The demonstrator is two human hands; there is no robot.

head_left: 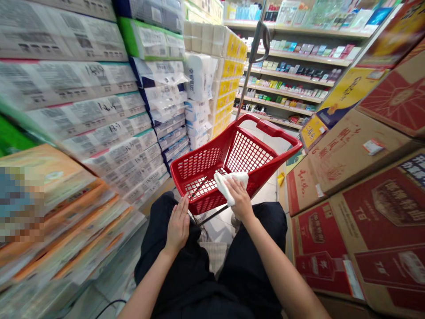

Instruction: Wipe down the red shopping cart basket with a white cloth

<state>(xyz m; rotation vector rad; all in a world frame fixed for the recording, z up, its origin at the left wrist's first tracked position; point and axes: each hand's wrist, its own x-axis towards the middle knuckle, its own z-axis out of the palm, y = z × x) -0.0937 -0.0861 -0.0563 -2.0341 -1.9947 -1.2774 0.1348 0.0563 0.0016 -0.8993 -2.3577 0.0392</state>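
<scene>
Dark trousers (232,274) lie below the fingers, knees apart, probably to keep the red shopping cart (204,206) close beyond them. The right hand (236,195) holds a white cloth (223,186) against its rim; the left hand (177,223), fingers straight and empty, seemingly steadies its corner.

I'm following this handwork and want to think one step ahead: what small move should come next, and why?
Probably slide the white cloth a little along the near side of the red basket: it lies there under the right hand's fingers, while the left hand, with no cloth, is at the near left corner.
</scene>
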